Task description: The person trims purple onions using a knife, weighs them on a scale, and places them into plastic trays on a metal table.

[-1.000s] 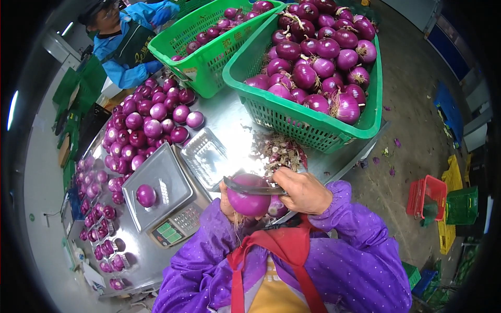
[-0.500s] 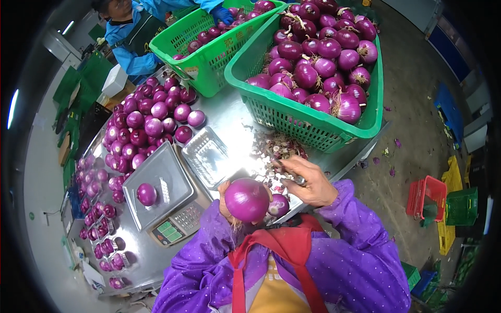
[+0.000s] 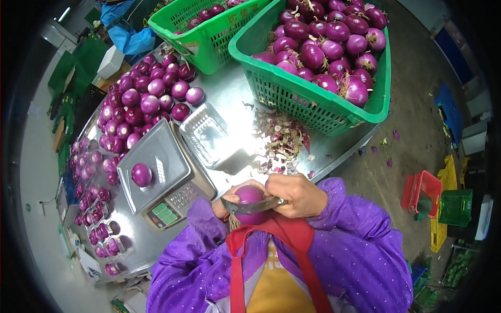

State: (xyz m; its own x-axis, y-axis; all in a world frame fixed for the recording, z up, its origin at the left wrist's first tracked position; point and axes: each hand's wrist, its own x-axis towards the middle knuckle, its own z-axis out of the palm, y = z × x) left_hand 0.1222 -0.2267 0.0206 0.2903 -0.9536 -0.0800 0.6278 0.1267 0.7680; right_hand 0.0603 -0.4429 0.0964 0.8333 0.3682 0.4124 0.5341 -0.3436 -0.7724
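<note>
Close to my chest, my left hand (image 3: pixel 221 206) is closed around a red onion (image 3: pixel 251 218), roots hanging at its lower left. My right hand (image 3: pixel 301 195) grips a knife (image 3: pixel 243 208). Its blade lies across the front of the onion; whether it cuts into the skin I cannot tell. Just beyond both hands, a heap of dry onion skins and trimmings (image 3: pixel 284 136) covers part of the metal table (image 3: pixel 237 94). Left of the heap sits a clear plastic tray (image 3: pixel 204 130). A single onion (image 3: pixel 141 175) rests on the digital scale (image 3: pixel 182 206).
A full green crate of onions (image 3: pixel 308 107) stands at the far right of the table, another green crate (image 3: pixel 209 47) beside it. Trimmed onions (image 3: pixel 135 104) pile up on the left, near packed trays of onions (image 3: pixel 99 211). A co-worker's blue sleeve (image 3: pixel 133 39) shows beyond. Red basket (image 3: pixel 421 194) on the floor.
My right hand has come left from the trimmings with the knife, and its blade now crosses the onion in my left hand. The view has shifted; the co-worker's gloved hand is out of sight.
</note>
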